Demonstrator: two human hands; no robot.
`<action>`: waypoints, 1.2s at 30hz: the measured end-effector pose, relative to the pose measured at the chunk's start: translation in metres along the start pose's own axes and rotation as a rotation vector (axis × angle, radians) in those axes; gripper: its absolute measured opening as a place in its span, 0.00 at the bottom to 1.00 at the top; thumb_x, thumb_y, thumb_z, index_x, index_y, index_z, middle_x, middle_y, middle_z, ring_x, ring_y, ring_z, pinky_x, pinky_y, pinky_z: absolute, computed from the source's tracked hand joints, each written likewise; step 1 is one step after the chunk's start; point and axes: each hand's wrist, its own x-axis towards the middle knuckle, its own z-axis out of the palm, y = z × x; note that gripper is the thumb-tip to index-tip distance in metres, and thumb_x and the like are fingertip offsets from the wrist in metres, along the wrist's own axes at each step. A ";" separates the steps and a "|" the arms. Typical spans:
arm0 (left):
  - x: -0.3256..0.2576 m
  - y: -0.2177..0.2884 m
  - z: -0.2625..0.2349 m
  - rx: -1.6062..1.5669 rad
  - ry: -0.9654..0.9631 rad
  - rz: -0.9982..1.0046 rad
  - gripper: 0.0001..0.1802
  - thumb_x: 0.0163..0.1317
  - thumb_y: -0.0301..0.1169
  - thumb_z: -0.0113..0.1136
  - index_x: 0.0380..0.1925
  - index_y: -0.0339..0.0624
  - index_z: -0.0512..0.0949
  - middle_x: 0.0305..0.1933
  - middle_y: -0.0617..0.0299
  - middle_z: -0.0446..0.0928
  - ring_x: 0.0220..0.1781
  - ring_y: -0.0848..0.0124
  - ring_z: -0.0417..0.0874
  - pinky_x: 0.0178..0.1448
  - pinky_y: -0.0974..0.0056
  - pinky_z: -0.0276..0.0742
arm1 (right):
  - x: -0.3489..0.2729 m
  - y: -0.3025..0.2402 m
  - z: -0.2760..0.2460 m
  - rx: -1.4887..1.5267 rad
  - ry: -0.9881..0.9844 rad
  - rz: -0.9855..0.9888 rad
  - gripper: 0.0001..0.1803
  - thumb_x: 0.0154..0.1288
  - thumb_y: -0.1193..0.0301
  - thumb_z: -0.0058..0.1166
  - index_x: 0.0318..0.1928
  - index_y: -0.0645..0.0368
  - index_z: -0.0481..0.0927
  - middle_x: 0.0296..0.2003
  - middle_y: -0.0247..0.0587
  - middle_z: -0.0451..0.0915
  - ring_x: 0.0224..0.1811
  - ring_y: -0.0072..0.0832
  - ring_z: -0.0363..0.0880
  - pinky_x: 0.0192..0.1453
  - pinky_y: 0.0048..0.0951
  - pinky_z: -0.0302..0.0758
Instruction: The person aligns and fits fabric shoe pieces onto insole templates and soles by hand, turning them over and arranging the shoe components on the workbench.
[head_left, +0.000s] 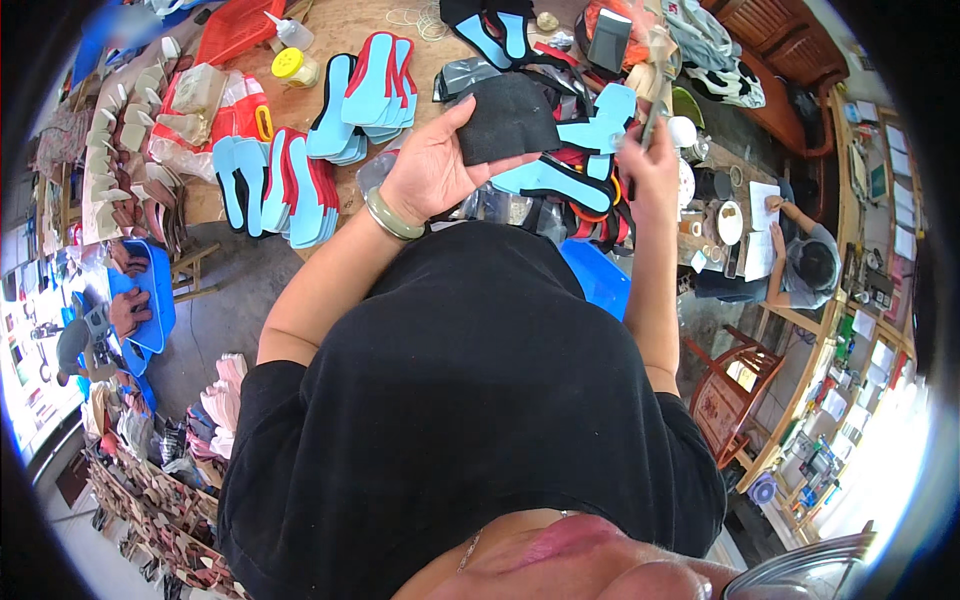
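A curved black piece of material rests on the fingers of my left hand, which is turned palm up with the thumb raised beside the piece. My right hand is a little apart on the right, its fingers closed around a thin, slender tool whose kind I cannot make out. Light-blue shoe soles with black edging lie on the table just below and between my hands. More blue soles with red edging are stacked left of the black piece.
A yellow-lidded jar, a white squeeze bottle and a red basket stand at the far left of the table. A blue bin is below the near edge. Another person sits at the right with an open notebook.
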 end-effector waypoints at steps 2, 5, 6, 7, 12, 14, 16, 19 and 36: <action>0.000 -0.002 -0.003 -0.002 0.010 0.023 0.26 0.74 0.40 0.36 0.65 0.35 0.59 0.67 0.46 0.63 0.69 0.52 0.64 0.73 0.44 0.58 | -0.007 -0.023 0.020 0.554 -0.183 -0.086 0.35 0.54 0.68 0.57 0.61 0.68 0.62 0.36 0.43 0.76 0.34 0.28 0.82 0.26 0.17 0.69; -0.002 -0.010 -0.027 -0.030 -0.076 0.072 0.24 0.74 0.38 0.36 0.64 0.35 0.61 0.66 0.47 0.65 0.69 0.54 0.65 0.72 0.47 0.60 | -0.024 -0.069 0.084 0.738 -0.475 0.032 0.34 0.56 0.67 0.54 0.61 0.70 0.60 0.45 0.50 0.78 0.40 0.34 0.83 0.26 0.19 0.71; -0.004 -0.010 -0.032 -0.059 -0.175 0.082 0.23 0.73 0.37 0.36 0.63 0.36 0.62 0.66 0.48 0.65 0.69 0.54 0.65 0.73 0.48 0.59 | -0.016 -0.052 0.098 0.615 -0.457 -0.056 0.32 0.58 0.66 0.52 0.60 0.70 0.61 0.50 0.54 0.76 0.44 0.36 0.83 0.26 0.20 0.72; -0.005 -0.007 -0.028 -0.057 -0.176 0.082 0.23 0.73 0.37 0.36 0.63 0.36 0.62 0.66 0.48 0.65 0.69 0.54 0.65 0.73 0.48 0.59 | -0.007 -0.045 0.102 0.746 -0.399 -0.066 0.31 0.59 0.67 0.52 0.60 0.70 0.61 0.49 0.53 0.76 0.44 0.34 0.83 0.27 0.21 0.73; -0.017 0.010 -0.007 -0.001 0.015 0.274 0.23 0.73 0.35 0.37 0.62 0.31 0.63 0.64 0.47 0.68 0.68 0.56 0.66 0.72 0.52 0.60 | 0.039 -0.005 0.060 0.345 0.195 -0.161 0.25 0.61 0.70 0.50 0.57 0.68 0.63 0.52 0.55 0.75 0.50 0.42 0.81 0.30 0.19 0.73; -0.018 0.013 -0.010 0.007 0.125 0.316 0.23 0.73 0.34 0.37 0.62 0.29 0.63 0.65 0.46 0.67 0.69 0.55 0.65 0.74 0.51 0.57 | 0.024 -0.004 0.055 0.355 0.094 -0.176 0.29 0.58 0.74 0.57 0.58 0.68 0.62 0.48 0.46 0.76 0.38 0.28 0.82 0.29 0.22 0.74; -0.019 0.015 -0.011 -0.022 0.107 0.322 0.23 0.73 0.34 0.38 0.62 0.29 0.62 0.65 0.45 0.67 0.69 0.54 0.65 0.74 0.50 0.56 | 0.001 -0.012 0.066 0.194 0.081 -0.196 0.37 0.53 0.75 0.64 0.61 0.67 0.59 0.46 0.42 0.75 0.43 0.25 0.79 0.35 0.21 0.73; -0.020 0.016 -0.007 -0.032 0.081 0.313 0.23 0.73 0.35 0.37 0.61 0.30 0.63 0.63 0.47 0.68 0.67 0.55 0.67 0.72 0.51 0.59 | -0.022 -0.009 0.083 0.132 0.118 -0.340 0.43 0.47 0.76 0.69 0.62 0.66 0.58 0.44 0.39 0.73 0.42 0.21 0.74 0.43 0.21 0.72; -0.035 0.011 0.002 0.266 0.246 0.362 0.19 0.73 0.33 0.40 0.55 0.30 0.69 0.57 0.51 0.74 0.61 0.63 0.75 0.66 0.56 0.68 | 0.039 0.003 0.060 -0.402 0.193 -0.282 0.46 0.48 0.61 0.67 0.64 0.69 0.60 0.54 0.56 0.72 0.54 0.39 0.74 0.59 0.33 0.69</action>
